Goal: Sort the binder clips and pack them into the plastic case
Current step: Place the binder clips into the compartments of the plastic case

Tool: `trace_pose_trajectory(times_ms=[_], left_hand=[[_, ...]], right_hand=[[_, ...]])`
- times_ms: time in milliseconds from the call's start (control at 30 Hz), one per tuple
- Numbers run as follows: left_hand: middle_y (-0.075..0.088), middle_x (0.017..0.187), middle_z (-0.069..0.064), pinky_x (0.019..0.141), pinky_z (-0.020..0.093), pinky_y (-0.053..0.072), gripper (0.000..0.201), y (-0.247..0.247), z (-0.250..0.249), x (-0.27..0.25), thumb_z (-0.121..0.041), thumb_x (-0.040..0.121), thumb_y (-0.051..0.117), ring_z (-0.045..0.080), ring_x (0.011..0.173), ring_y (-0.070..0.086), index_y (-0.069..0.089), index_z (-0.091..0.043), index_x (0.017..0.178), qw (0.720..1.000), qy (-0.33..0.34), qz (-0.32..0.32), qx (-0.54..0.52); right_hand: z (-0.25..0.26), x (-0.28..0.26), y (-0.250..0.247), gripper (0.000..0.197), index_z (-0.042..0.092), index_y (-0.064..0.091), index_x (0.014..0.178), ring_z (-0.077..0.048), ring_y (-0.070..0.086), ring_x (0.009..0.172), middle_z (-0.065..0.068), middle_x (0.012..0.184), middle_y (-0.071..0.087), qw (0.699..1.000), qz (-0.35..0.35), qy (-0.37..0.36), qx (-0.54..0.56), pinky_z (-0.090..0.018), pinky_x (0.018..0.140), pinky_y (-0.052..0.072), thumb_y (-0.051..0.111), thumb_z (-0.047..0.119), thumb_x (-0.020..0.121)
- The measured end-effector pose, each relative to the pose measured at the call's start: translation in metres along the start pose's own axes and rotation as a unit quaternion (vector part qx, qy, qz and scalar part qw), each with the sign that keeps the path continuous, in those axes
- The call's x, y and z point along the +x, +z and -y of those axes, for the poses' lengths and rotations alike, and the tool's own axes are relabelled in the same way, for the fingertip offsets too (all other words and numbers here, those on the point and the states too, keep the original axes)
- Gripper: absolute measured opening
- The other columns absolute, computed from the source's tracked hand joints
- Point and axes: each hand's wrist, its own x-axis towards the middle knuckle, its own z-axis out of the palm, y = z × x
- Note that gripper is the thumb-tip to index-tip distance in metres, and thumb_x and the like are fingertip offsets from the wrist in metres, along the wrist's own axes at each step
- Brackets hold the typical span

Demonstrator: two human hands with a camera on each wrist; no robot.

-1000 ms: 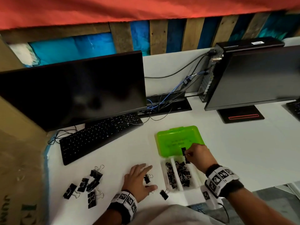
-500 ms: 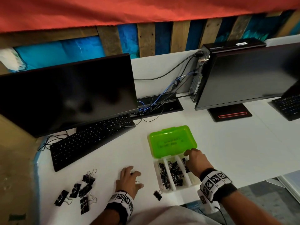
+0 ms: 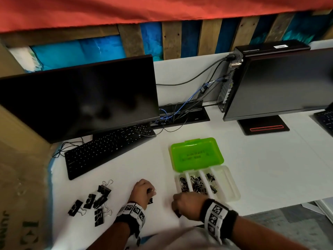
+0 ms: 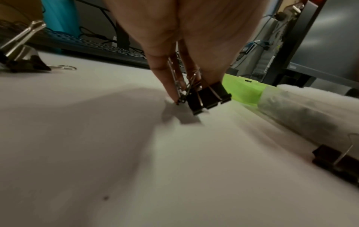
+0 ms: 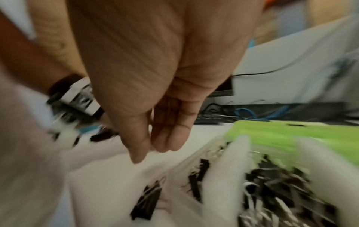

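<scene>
- Head view: the left hand (image 3: 142, 191) sits on the white desk (image 3: 261, 168), its fingers curled down over small binder clips (image 4: 208, 98); the left wrist view shows them pinched by their wire handles, lowest corner at the desk
- The right hand (image 3: 187, 202) hovers just left of the plastic case (image 3: 232, 186); right wrist view: fingers (image 5: 169, 138) relaxed, nearly straight, holding nothing, above a loose clip (image 5: 147, 202)
- The case lies open, green lid (image 3: 197, 154) flat behind; three compartments hold clips
- Larger clips (image 3: 98, 201) lie clustered well left, before the keyboard (image 3: 108, 147)
</scene>
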Motion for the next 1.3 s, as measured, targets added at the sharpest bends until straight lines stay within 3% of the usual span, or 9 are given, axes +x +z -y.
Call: trace_pose_trajectory(times_ms=[100,233,300,367,467,767,967,1133,1300], left_hand=[[0.055,0.088,-0.01,0.081,0.014,0.04,0.033,-0.009,-0.007,-0.004,-0.006,0.076,0.072,0.008,0.084,0.056,0.056,-0.033,0.065,1.0,-0.005,-0.007,-0.025],[0.06,0.087,-0.007,0.077,0.01,0.043,0.032,-0.019,-0.012,-0.011,-0.007,0.073,0.075,0.002,0.077,0.059,0.06,-0.032,0.062,0.997,-0.019,-0.028,-0.067],[0.062,0.085,-0.007,0.072,0.004,0.041,0.028,-0.022,-0.015,-0.014,-0.006,0.072,0.076,-0.001,0.076,0.058,0.062,-0.029,0.062,0.996,-0.019,-0.035,-0.084],[0.062,0.084,-0.006,0.07,0.002,0.04,0.024,-0.025,-0.02,-0.015,-0.007,0.072,0.076,-0.005,0.077,0.057,0.064,-0.026,0.064,0.995,-0.003,-0.038,-0.096],[0.061,0.084,-0.01,0.073,0.004,0.041,0.017,-0.027,-0.036,-0.012,-0.01,0.072,0.077,-0.004,0.077,0.057,0.068,-0.023,0.069,0.992,0.035,-0.044,-0.114],[0.062,0.089,-0.009,0.077,0.004,0.041,0.01,0.005,-0.123,0.017,-0.019,0.071,0.079,0.003,0.078,0.058,0.072,-0.022,0.077,0.98,0.112,0.003,-0.163],[0.062,0.093,-0.003,0.082,0.015,0.042,0.011,0.051,-0.178,0.028,-0.024,0.073,0.077,0.01,0.087,0.058,0.071,-0.02,0.081,0.979,0.158,0.091,-0.094],[0.057,0.086,-0.005,0.072,0.013,0.04,0.011,0.075,-0.198,0.036,-0.025,0.075,0.075,0.008,0.074,0.052,0.07,-0.018,0.083,0.983,0.153,0.095,-0.03],[0.062,0.096,-0.002,0.082,0.023,0.049,0.016,0.087,-0.204,0.042,-0.031,0.08,0.069,0.012,0.085,0.059,0.066,-0.018,0.088,0.99,0.117,0.083,-0.015]], right_hand=[[0.019,0.016,0.021,0.006,0.025,0.069,0.07,-0.016,0.063,0.06,0.005,0.071,0.065,0.983,0.096,-0.004,-0.159,-0.022,0.055,0.052,0.074,0.026,0.066],[0.016,0.04,0.047,0.017,0.026,0.065,0.052,-0.008,0.058,0.042,0.01,0.053,0.06,0.984,0.037,0.024,-0.175,-0.014,0.045,0.045,0.08,0.035,0.051],[0.02,0.039,0.039,0.011,0.019,0.065,0.06,-0.017,0.062,0.047,0.004,0.066,0.063,0.986,0.036,-0.001,-0.161,-0.021,0.042,0.045,0.076,0.022,0.063],[0.022,0.036,0.02,0.006,0.003,0.062,0.084,-0.034,0.065,0.067,-0.015,0.093,0.059,0.994,0.047,-0.015,-0.097,-0.034,0.048,0.045,0.059,0.002,0.079],[0.016,0.034,0.003,0.024,0.002,0.052,0.108,-0.041,0.061,0.085,-0.02,0.108,0.05,0.999,-0.012,0.032,0.005,-0.044,0.063,0.047,0.048,0.003,0.084],[-0.065,-0.044,-0.015,0.041,0.013,0.053,0.11,-0.026,0.059,0.097,-0.007,0.109,0.059,0.94,-0.188,0.204,0.201,-0.028,0.079,0.044,0.054,0.001,0.071],[-0.077,-0.092,0.01,0.051,0.013,0.038,0.129,-0.032,0.06,0.098,-0.015,0.115,0.061,0.923,-0.176,0.241,0.244,-0.03,0.076,0.043,0.057,0.012,0.081],[-0.087,-0.107,0.021,0.067,0.02,0.039,0.133,-0.016,0.058,0.089,-0.005,0.117,0.058,0.899,-0.169,0.278,0.293,-0.024,0.076,0.045,0.074,0.021,0.075],[-0.097,-0.108,0.026,0.083,0.022,0.031,0.14,-0.018,0.06,0.093,-0.006,0.127,0.053,0.88,-0.18,0.274,0.344,-0.022,0.08,0.044,0.078,0.032,0.072]])
